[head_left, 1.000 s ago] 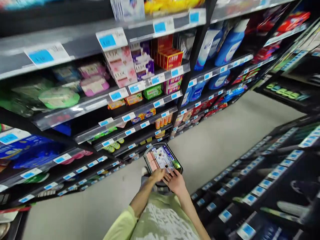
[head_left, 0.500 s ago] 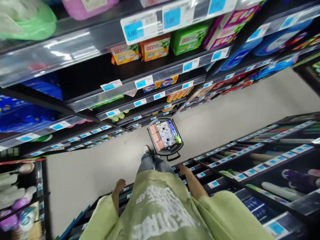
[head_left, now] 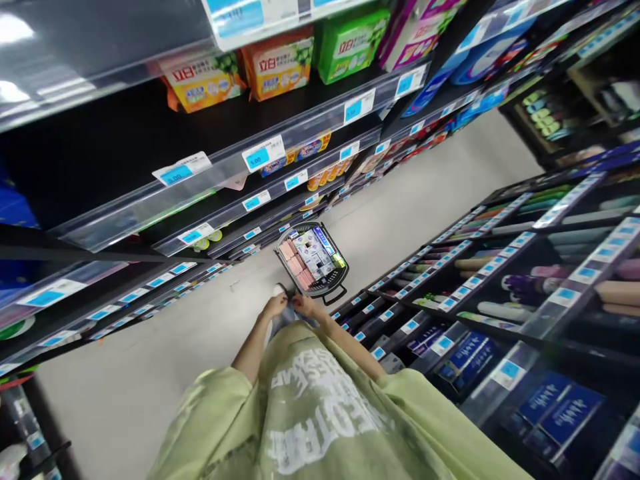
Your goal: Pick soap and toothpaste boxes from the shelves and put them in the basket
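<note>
L hand (head_left: 276,306) and R hand (head_left: 306,306) near each other, fingers curled, cannot tell if gripping sth, basket (head_left: 327,282) w/ pink packs (head_left: 299,264) on floor (head_left: 200,353) just beyond hands.

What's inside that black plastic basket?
Pink rectangular packs, white patterned packs, a flat blue pack and something yellow-green show inside the black basket. Anything beneath them is covered.

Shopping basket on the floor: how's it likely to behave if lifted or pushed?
Probably heavy for its size: the shopping basket is largely filled with pink packs and white-and-blue packs. The frame is likely fairly stiff, since the rim shows no obvious sag. Tipping seems unlikely on a gentle push, as the load is spread across it.
</note>
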Action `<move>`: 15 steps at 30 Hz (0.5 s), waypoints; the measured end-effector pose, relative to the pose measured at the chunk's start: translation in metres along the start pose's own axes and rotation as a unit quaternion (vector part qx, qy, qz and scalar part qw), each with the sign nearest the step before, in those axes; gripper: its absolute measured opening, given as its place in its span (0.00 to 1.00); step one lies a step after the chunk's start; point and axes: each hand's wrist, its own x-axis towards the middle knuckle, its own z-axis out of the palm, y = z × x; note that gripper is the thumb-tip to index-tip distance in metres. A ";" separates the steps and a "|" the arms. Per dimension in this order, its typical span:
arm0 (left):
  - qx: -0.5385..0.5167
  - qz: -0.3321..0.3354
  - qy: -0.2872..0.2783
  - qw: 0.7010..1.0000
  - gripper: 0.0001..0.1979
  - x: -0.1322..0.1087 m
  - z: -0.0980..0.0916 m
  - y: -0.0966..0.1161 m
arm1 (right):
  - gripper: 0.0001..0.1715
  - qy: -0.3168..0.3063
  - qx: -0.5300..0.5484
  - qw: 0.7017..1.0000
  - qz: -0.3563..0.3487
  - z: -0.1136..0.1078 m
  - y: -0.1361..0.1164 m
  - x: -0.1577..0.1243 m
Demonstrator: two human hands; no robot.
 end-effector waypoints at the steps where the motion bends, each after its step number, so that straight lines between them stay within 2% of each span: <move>1: -0.003 0.008 0.007 1.000 0.16 0.006 -0.010 0.001 | 0.15 -0.006 -0.015 1.000 0.011 0.005 0.005 -0.004; 4: -0.020 0.014 0.033 0.999 0.17 0.013 -0.039 -0.009 | 0.15 -0.018 -0.050 0.998 0.044 0.010 0.027 -0.019; 8: -0.044 -0.028 0.060 0.997 0.18 -0.002 -0.062 -0.047 | 0.16 -0.005 -0.084 0.993 0.083 -0.006 0.060 -0.035; 11: -0.046 -0.088 0.065 0.993 0.17 -0.032 -0.061 -0.082 | 0.17 0.031 -0.108 0.988 0.109 -0.026 0.077 -0.038; 15: -0.026 -0.163 0.038 0.986 0.16 -0.079 -0.038 -0.112 | 0.17 0.089 -0.128 0.980 0.120 -0.052 0.086 -0.031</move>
